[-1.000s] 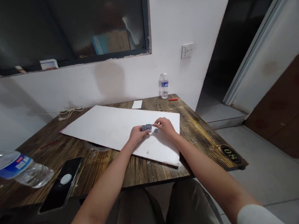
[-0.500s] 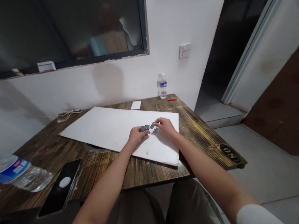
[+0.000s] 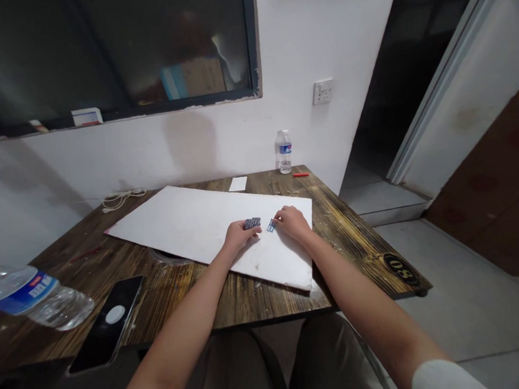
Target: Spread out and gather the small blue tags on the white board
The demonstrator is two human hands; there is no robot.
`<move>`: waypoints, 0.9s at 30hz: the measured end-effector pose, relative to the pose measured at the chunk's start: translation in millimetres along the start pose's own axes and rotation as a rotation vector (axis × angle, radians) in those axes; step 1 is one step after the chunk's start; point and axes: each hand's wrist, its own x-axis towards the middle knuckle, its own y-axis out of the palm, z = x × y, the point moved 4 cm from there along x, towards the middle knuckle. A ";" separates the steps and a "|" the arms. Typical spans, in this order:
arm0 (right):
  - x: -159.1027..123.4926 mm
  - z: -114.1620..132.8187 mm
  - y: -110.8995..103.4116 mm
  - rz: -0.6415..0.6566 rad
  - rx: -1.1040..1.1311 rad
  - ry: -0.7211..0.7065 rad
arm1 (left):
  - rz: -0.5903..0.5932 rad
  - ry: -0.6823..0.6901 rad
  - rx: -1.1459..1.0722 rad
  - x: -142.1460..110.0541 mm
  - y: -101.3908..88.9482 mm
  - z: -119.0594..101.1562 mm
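Observation:
My left hand [image 3: 238, 236] is closed around a small fanned stack of dark patterned cards [image 3: 252, 223], held just above the white board [image 3: 190, 220]. Over the right part of the board, my right hand [image 3: 290, 221] has its thumb and fingers pinched at the upper right edge of a small light-blue card [image 3: 271, 225]. That card is at the board's surface; whether more than one lies there I cannot tell. A short gap of bare board separates the two hands. The markings on the cards are too small to read.
A large water bottle [image 3: 30, 293] lies at the left near a black phone [image 3: 106, 324]. Along the back are a white cable [image 3: 122, 198], a white paper [image 3: 238, 184], a small water bottle [image 3: 285, 152] and a red pen-like object [image 3: 301, 175]. The wooden table [image 3: 361, 252] ends at the right.
The small dark card raised in my right hand has gone from between the hands. My right hand has moved slightly right and down to the light-blue card. The left hand keeps its stack.

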 end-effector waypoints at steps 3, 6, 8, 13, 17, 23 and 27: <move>-1.3 -1.3 2.7 -0.072 -0.002 -0.043 | -0.002 -0.003 0.017 0.7 -0.3 0.1; -0.9 0.7 -2.2 -0.137 0.068 -0.053 | -0.003 -0.004 0.031 0.5 -0.7 -0.3; 0.0 6.5 -7.4 -0.141 0.185 -0.087 | 0.000 0.002 0.060 -0.1 -1.0 -1.1; -0.3 27.6 -15.6 -0.111 0.448 -0.264 | 0.040 0.050 0.142 -1.1 -0.9 -2.6; -1.4 32.3 -11.1 -0.097 0.451 -0.284 | 0.080 0.071 0.178 1.0 0.0 1.4; 1.4 24.4 -7.9 -0.129 0.466 -0.182 | 0.157 0.094 0.085 2.7 3.2 4.5; 2.8 18.8 -9.4 -0.148 0.509 -0.109 | 0.187 0.087 0.019 3.2 4.3 3.2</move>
